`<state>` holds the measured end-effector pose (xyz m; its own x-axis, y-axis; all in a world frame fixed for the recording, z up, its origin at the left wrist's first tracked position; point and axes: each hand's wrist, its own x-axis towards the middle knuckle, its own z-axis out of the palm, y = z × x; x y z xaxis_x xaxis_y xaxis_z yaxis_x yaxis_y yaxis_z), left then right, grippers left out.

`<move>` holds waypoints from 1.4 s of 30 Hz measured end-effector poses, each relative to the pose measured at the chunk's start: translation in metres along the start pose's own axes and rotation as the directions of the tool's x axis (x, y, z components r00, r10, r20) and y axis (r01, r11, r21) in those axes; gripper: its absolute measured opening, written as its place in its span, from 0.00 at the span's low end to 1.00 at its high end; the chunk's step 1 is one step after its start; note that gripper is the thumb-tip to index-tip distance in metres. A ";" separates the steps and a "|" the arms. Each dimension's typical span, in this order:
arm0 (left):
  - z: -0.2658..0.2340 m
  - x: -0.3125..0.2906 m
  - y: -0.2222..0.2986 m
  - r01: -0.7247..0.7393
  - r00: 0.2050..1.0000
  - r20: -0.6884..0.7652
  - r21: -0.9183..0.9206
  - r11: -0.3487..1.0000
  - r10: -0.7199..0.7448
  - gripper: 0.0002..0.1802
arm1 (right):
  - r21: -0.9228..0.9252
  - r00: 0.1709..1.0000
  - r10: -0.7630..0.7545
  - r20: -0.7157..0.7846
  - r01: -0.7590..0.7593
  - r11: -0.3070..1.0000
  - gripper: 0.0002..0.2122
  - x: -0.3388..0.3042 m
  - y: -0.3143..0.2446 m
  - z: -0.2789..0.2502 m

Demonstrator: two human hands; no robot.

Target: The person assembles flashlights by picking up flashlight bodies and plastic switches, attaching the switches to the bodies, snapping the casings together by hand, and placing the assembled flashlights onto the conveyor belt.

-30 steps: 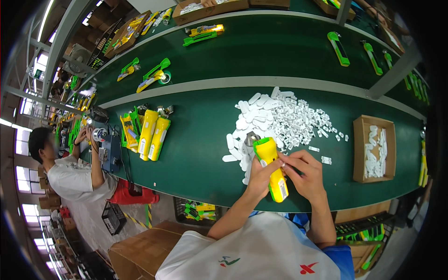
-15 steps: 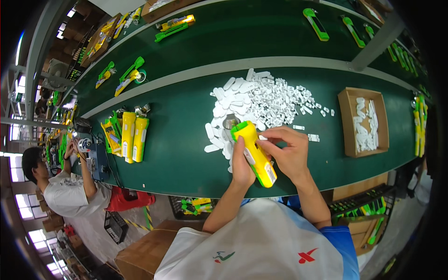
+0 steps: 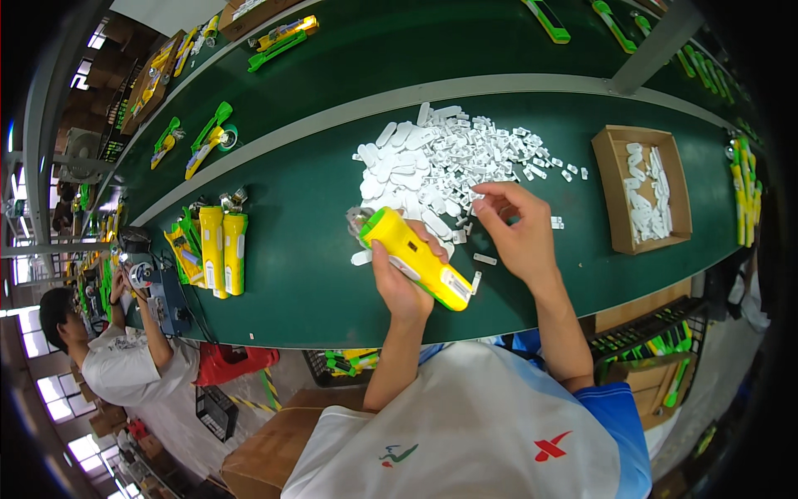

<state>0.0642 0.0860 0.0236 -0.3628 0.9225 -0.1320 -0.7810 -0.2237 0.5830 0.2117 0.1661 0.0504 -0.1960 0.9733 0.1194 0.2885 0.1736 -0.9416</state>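
My left hand [image 3: 402, 287] is wrapped round a yellow flashlight [image 3: 418, 256] with a green rim and green underside. It is tilted, its head toward the upper left, and a small dark slot shows on its upper face. A clear, shiny part [image 3: 357, 221] sits at the head end. My right hand [image 3: 519, 229] is at the near right edge of a heap of small white plastic pieces [image 3: 478, 150], thumb and index finger brought together. Whatever is between those fingertips is too small to make out. Larger oval white pieces [image 3: 399, 170] form the heap's left part.
A cardboard box [image 3: 604, 175] of white pieces stands to the right. Yellow flashlights [image 3: 213, 249] lie at left beside a blue device [image 3: 169, 287]. A grey rail [image 3: 465, 86] crosses the table behind the heap. Another person [image 3: 125, 349] works at far left.
My right hand has left the flashlight's slot and moved to the white heap. My left hand has shifted the flashlight leftward and turned its slotted face more upward. The view has shifted slightly.
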 end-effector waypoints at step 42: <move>0.027 -0.008 0.010 0.101 0.995 0.010 -0.003 0.995 -0.101 0.31 | 0.122 0.885 -0.428 0.184 0.412 0.903 0.13 -0.015 -0.008 0.007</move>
<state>0.0724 0.0849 0.0522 -0.2767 0.9435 -0.1825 -0.8152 -0.1299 0.5645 0.2058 0.1491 0.0542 -0.4698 0.7591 0.4507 0.0658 0.5392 -0.8396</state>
